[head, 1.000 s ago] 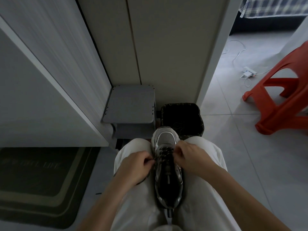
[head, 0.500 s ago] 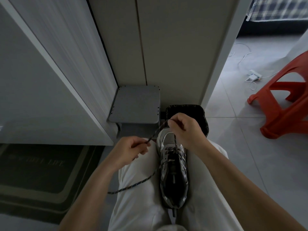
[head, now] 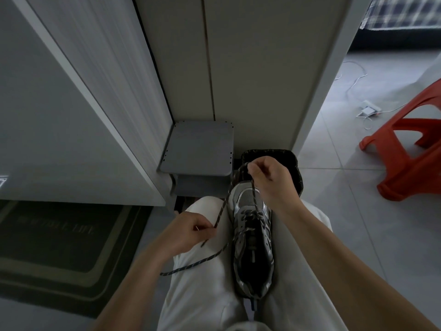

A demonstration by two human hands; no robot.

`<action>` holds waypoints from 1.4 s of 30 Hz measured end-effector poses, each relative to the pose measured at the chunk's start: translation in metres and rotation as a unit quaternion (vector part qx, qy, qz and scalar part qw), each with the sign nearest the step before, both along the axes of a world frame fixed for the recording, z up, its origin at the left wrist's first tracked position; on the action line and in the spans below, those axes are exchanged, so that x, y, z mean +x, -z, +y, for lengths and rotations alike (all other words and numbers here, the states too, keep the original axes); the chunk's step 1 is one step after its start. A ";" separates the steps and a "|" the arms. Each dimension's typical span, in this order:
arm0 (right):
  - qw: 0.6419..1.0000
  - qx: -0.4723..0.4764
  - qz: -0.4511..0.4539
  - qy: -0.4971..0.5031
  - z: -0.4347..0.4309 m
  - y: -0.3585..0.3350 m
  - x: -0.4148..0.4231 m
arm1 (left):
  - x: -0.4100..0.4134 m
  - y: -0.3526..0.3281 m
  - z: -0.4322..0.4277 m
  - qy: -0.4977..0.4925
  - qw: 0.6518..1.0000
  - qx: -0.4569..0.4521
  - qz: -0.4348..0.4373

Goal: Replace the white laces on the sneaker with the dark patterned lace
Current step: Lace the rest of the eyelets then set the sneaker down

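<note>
Sneaker (head: 253, 247), silver-grey with a dark opening, lies on the lap in white trousers (head: 198, 295), toe pointing away, just below the right hand (head: 272, 177). The speckled dark patterned lace (head: 223, 206) runs through its front eyelets. The right fingers (head: 256, 167) pinch it above the toe, and the left hand (head: 188, 231) pinches it near its tip. A black bin (head: 294, 161) and grey stool (head: 198, 149) sit beyond the fingers.

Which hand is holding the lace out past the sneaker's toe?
The right hand, pinching the dark lace beyond the sneaker toe; the left hand pinches it nearer, beside the sneaker.
</note>
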State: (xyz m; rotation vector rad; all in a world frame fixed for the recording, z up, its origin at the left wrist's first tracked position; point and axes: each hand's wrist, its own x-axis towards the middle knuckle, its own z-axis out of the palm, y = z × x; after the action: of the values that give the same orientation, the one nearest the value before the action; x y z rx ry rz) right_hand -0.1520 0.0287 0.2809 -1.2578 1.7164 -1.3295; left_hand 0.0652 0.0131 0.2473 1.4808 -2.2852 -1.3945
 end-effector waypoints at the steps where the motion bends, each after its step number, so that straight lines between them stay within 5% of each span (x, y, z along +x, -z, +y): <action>1: 1.000 0.002 -0.006 -0.006 0.000 0.000 0.002 | -0.002 0.000 0.002 0.009 1.000 0.005 -0.001; 4: 0.991 0.037 -0.062 -0.109 0.005 0.002 0.009 | -0.009 0.000 0.007 -0.036 0.997 0.051 0.051; 6: 0.983 0.081 0.009 -0.166 0.010 0.008 0.008 | -0.017 0.000 0.011 -0.111 0.981 0.099 0.124; 11: 0.989 0.070 0.118 -0.046 0.040 0.028 -0.004 | -0.034 0.006 0.017 -0.203 0.957 0.092 0.184; 14: 0.964 0.122 0.214 -0.096 0.063 0.045 -0.004 | -0.038 0.013 0.016 -0.240 0.945 0.081 0.207; 21: 0.943 0.110 0.268 -0.160 0.073 0.054 -0.003 | -0.052 0.026 0.019 -0.201 0.958 0.059 0.196; 28: 0.925 0.116 0.343 -0.111 0.072 0.062 -0.001 | -0.063 0.028 0.019 -0.195 0.966 -0.031 0.165; 42: 0.939 0.136 0.298 -0.107 0.071 0.067 0.007 | -0.065 0.031 0.025 -0.189 0.971 -0.040 0.140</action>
State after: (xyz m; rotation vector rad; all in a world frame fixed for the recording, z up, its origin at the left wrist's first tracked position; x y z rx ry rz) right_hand -0.1447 0.0993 0.2141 -1.7295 1.9965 -0.5808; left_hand 0.0001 0.0383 0.2167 1.4853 -1.7594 -1.2858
